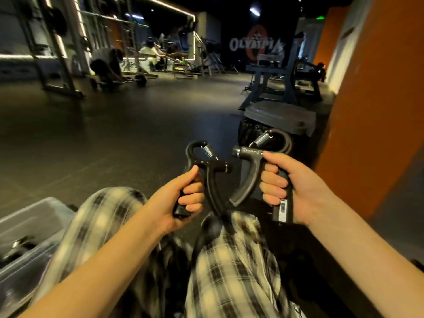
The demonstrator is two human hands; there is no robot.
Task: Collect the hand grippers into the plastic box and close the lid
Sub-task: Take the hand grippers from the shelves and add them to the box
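Note:
My left hand (181, 198) grips one handle of a black hand gripper (207, 171) with a steel spring, held upright above my lap. My right hand (291, 187) grips one handle of a second black hand gripper (252, 157), its other handle sticking out toward the first one. The free handles of the two cross between my hands. A translucent plastic box (34, 216) stands open on the floor at the lower left, with something dark inside it. No lid is in view.
I sit with my legs in plaid trousers (224, 267) stretched over the dark gym floor. A grey bin with a lid (280, 115) stands just ahead on the right, beside an orange wall (378, 111). Weight machines and people are far off.

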